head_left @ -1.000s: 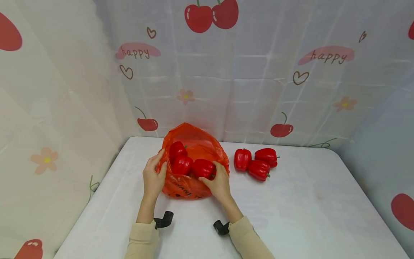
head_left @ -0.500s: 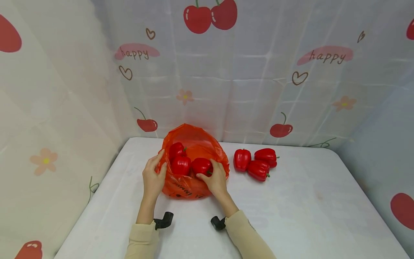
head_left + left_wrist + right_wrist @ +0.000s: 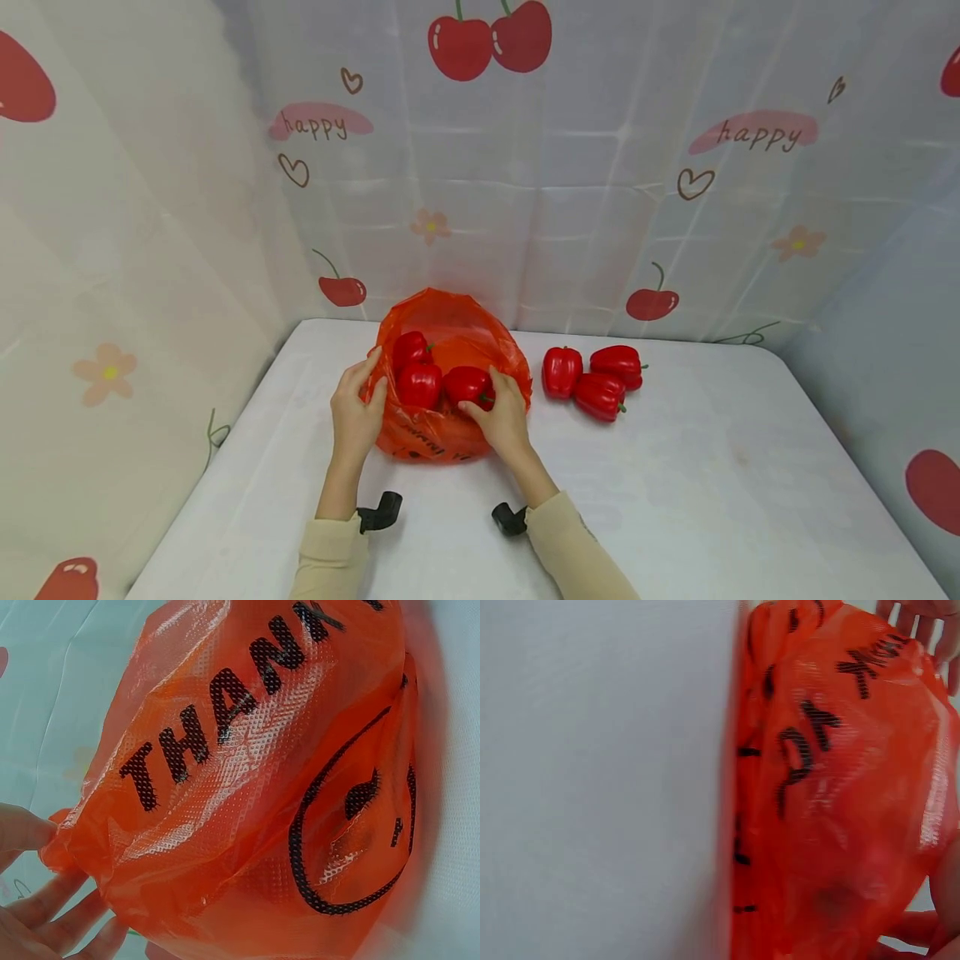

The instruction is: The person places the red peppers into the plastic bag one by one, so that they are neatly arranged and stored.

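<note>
An orange plastic bag (image 3: 435, 440) stands open on the table, with black lettering on its front. My left hand (image 3: 356, 418) pinches its left rim between thumb and fingers; the left wrist view shows the fingers (image 3: 56, 900) behind the gathered film. Inside the mouth, my right hand (image 3: 504, 419) grips a red bell pepper (image 3: 463, 385) whose green stem points right. Two other red bell peppers lie in the bag, one in the middle (image 3: 420, 385) and one farther back (image 3: 409, 348). In the right wrist view the bag (image 3: 847, 787) hides most of what it holds.
Right of the bag, three more red bell peppers (image 3: 600, 396) lie close together on the white table (image 3: 720, 483). A curtain (image 3: 570, 192) printed with cherries and hearts hangs behind the table's back edge. Each wrist wears a black camera mount (image 3: 382, 510).
Over the last second my right hand has shifted slightly left with the bell pepper, closer to the middle pepper in the bag. My left hand stays at the bag's rim.
</note>
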Available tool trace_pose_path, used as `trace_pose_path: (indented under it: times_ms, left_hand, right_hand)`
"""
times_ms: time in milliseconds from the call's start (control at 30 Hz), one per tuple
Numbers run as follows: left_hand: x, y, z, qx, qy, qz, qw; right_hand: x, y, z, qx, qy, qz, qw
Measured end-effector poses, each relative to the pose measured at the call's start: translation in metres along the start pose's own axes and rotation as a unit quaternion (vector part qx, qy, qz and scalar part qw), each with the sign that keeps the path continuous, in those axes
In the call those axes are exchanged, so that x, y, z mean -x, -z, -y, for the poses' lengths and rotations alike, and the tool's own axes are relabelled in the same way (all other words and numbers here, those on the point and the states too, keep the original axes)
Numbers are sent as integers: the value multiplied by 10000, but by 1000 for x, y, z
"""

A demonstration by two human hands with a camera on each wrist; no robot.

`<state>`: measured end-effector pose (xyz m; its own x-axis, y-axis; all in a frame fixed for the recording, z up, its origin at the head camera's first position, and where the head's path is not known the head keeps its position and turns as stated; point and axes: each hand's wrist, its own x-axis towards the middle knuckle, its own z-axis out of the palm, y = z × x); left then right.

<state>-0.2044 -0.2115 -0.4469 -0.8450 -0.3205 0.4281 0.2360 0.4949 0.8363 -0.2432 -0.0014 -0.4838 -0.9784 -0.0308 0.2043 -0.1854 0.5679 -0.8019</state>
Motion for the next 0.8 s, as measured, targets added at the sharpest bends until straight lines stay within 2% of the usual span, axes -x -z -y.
trace_pose_path:
  times_ms: [167,367,600,800]
  left_hand:
    - [0,1,1,35,-51,-11,10000]
    - [-1,1,1,19,-70,-33,10000]
    - [-2,1,2,-2,-129,-86,9999]
    - [-1,1,2,-52,27,8,10000]
  right_hand:
    - [6,21,10,-105,270,-134,9995]
    - [11,58,15,-429,603,-279,9969]
    - [9,105,1,-375,445,-793,9951]
    - [5,136,-24,-467,176,-1299,9903]
